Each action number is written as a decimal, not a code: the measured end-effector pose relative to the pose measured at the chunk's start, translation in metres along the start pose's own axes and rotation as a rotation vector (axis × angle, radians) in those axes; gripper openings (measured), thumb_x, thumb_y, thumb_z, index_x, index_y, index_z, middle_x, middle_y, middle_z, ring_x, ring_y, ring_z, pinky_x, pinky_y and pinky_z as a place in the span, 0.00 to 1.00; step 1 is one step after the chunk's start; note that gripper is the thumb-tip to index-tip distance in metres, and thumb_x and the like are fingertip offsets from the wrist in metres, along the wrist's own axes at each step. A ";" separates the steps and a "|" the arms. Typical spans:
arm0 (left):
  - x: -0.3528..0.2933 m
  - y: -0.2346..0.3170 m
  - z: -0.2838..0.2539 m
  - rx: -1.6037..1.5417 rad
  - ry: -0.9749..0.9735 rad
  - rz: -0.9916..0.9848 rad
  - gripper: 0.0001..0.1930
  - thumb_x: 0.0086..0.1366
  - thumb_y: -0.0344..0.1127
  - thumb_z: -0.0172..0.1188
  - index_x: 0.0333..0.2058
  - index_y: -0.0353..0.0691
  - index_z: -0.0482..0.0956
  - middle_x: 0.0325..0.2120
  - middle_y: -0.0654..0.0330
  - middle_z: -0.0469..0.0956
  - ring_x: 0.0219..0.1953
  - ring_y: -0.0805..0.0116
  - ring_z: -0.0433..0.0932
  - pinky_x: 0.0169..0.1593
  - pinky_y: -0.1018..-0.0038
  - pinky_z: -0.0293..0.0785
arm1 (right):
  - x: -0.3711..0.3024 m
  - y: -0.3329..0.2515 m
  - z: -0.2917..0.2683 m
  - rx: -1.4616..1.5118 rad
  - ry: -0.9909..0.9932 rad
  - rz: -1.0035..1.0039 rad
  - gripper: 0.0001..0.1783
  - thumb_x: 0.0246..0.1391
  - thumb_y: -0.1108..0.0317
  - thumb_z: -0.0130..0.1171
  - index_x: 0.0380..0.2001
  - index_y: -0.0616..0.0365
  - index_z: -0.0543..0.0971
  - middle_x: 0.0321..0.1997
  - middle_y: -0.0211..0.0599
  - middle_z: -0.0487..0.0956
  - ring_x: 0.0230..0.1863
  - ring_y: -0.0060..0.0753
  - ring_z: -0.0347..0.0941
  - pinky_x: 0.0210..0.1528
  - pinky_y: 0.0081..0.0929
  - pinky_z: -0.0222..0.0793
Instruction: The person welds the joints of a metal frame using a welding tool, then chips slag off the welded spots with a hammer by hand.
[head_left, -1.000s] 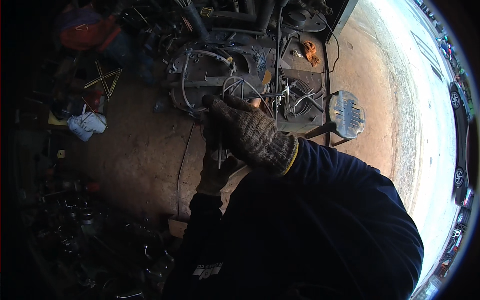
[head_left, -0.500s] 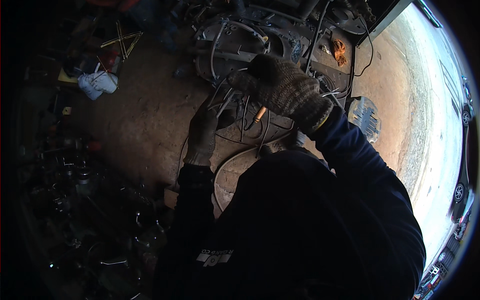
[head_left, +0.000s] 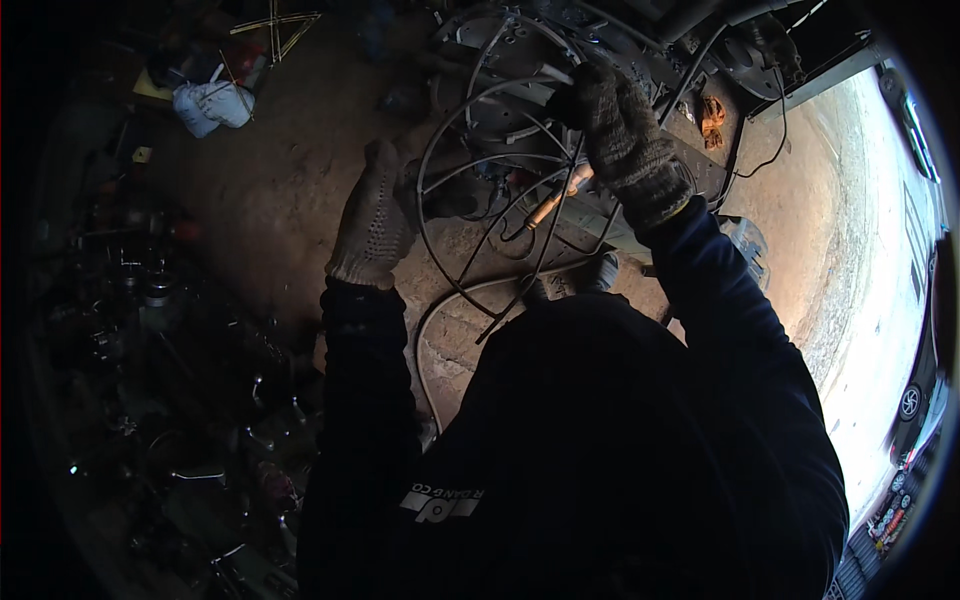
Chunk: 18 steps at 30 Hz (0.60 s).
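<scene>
Up ahead, a round frame of thin metal rod (head_left: 497, 158) with spokes is tilted over the work area. My right hand (head_left: 635, 150), in a grey knitted glove, is closed on its upper right edge. My left hand (head_left: 372, 220), gloved too, is beside the frame's left rim with thumb and fingers apart, holding nothing. Behind the rods is an orange-handled tool (head_left: 545, 212) with a dark cable; its exact kind is unclear. Dark metal plates (head_left: 510, 50) with holes lie beyond the frame.
A hose (head_left: 420, 350) curves across the concrete floor near my legs. Dark metal parts (head_left: 160, 290) crowd the left side. A white bundle (head_left: 213, 105) and crossed yellow rods (head_left: 277, 35) are at the far left. An orange cloth (head_left: 712, 120) lies at the far right, near bright open ground.
The rod frame has come up into view, tilted, in my right hand, which has moved up and right. My left hand has shifted left and opened away from the metal pieces.
</scene>
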<state>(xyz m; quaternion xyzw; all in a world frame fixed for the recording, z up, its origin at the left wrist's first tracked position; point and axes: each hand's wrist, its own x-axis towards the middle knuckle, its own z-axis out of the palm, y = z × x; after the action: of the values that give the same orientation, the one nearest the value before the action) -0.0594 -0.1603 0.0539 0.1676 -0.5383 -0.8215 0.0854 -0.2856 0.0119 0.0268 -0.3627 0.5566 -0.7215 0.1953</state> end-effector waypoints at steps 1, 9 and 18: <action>-0.002 0.001 -0.002 0.006 0.006 0.001 0.49 0.68 0.75 0.50 0.67 0.32 0.68 0.59 0.48 0.76 0.62 0.57 0.76 0.56 0.57 0.81 | 0.004 -0.001 -0.003 -0.003 -0.001 0.004 0.24 0.73 0.49 0.52 0.46 0.62 0.82 0.44 0.39 0.83 0.44 0.34 0.81 0.51 0.36 0.77; -0.008 -0.037 0.001 0.014 -0.015 0.284 0.50 0.67 0.74 0.53 0.72 0.38 0.60 0.68 0.48 0.66 0.66 0.55 0.71 0.66 0.53 0.71 | 0.009 0.039 -0.036 -0.672 -0.168 0.041 0.31 0.73 0.51 0.47 0.71 0.57 0.64 0.60 0.49 0.77 0.58 0.49 0.77 0.61 0.42 0.73; -0.022 -0.056 -0.003 -0.068 -0.063 0.122 0.56 0.63 0.79 0.52 0.74 0.41 0.53 0.66 0.47 0.65 0.65 0.52 0.70 0.71 0.51 0.65 | 0.001 0.026 -0.014 -0.346 0.061 0.414 0.44 0.72 0.29 0.31 0.40 0.59 0.82 0.35 0.35 0.83 0.34 0.30 0.76 0.42 0.31 0.73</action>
<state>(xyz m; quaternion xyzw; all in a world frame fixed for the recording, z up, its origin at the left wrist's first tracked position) -0.0359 -0.1335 0.0057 0.1055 -0.5215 -0.8376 0.1238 -0.2994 0.0125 0.0014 -0.2471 0.7397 -0.5708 0.2567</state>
